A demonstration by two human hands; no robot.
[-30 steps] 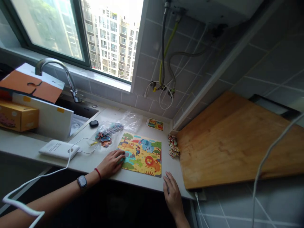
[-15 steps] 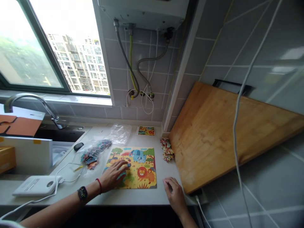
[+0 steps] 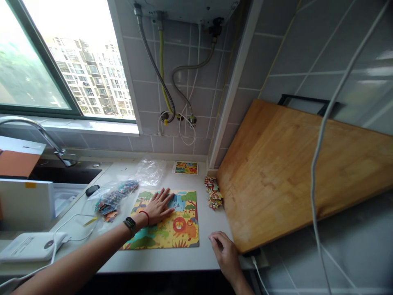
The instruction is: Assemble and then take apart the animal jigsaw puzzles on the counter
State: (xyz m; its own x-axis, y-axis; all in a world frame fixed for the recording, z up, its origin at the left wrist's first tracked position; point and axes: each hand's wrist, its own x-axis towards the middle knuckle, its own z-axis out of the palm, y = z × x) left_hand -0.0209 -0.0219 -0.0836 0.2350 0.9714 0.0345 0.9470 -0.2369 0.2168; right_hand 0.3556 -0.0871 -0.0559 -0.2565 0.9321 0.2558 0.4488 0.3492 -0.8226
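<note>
My left hand (image 3: 160,208) lies spread on the puzzle (image 3: 167,233), likely smoothing it, and should lift gently next; I can't see inside my curled right hand (image 3: 226,255).

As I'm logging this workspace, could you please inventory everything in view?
jigsaw puzzle: 1, multicoloured, on the counter
picture card: 1, multicoloured, behind puzzle
wooden board: 1, brown, right
loose pieces: one pile, multicoloured, beside wooden board
piece bag: 1, clear, left of puzzle
oval object: 1, black, beside bag
device: 1, white, front left
tap: 1, silver, over sink
boxes: count unclear, white and orange, left
window: 1, green-framed, upper left
hoses: 3, grey and yellow, back wall
watch: 1, black, left wrist
bracelet: 1, red, left wrist
left hand: 1, bare, on puzzle
right hand: 1, bare, by counter edge
</note>
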